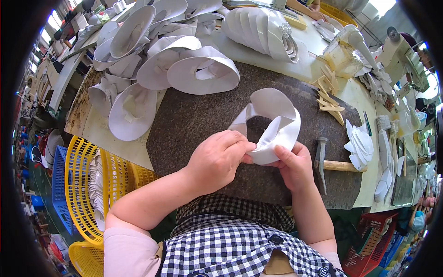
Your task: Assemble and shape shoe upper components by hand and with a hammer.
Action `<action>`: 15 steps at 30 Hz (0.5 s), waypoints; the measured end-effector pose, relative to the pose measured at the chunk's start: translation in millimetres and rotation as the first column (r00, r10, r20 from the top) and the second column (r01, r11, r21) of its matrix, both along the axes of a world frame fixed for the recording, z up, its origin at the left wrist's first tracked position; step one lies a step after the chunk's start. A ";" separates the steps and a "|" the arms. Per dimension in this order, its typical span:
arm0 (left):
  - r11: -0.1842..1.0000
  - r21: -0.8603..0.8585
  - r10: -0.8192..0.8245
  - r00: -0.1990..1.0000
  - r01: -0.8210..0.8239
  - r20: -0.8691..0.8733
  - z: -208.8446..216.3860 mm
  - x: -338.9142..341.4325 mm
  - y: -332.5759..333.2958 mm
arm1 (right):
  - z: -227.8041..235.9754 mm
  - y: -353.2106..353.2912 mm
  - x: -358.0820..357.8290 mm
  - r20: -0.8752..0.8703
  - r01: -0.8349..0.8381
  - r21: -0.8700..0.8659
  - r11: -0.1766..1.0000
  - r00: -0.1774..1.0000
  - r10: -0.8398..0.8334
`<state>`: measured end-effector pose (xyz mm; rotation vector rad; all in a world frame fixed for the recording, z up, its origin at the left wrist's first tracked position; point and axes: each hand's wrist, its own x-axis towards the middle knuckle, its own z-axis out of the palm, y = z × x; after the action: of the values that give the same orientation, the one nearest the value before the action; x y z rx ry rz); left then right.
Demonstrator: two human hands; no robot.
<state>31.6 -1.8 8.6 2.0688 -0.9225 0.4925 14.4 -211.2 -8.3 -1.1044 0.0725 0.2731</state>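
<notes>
A white, looped piece that looks like a shoe upper is between my two hands, above the dark speckled slab. My left hand pinches its near edge on the left, thumb and fingers pressed together. With the thumb on top and the fingers beneath, my right hand grips the near right side. The fingertips of both hands are partly hidden by the upper. To the right of my right hand lies a hammer, its metal head toward me and its wooden handle pointing right.
More white uppers pile up at the far left; a nested stack lies at the back. Tan curved strips, small white pieces and a glue-stained container are on the right. Yellow baskets stand lower left. A co-worker's hand shows at the top.
</notes>
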 end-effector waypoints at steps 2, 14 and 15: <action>0.995 0.096 -0.027 0.999 0.029 -0.024 2.5 -1.3 4.6 | -2.6 2.3 -2.9 0.045 0.009 -0.016 1.000 0.999 -0.008; 0.966 0.177 -0.167 0.978 0.188 -0.126 -5.5 2.0 7.1 | -10.9 7.4 -4.6 0.123 -0.023 -0.169 0.985 0.991 0.045; 0.979 0.130 -0.146 0.984 0.158 -0.103 -8.7 1.9 5.7 | -11.5 7.9 -4.6 0.117 -0.024 -0.173 0.985 0.992 0.045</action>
<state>33.5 3.9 -0.2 2.1044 -1.0757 0.2557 9.8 -203.2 -19.8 -1.2916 -0.0319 0.2337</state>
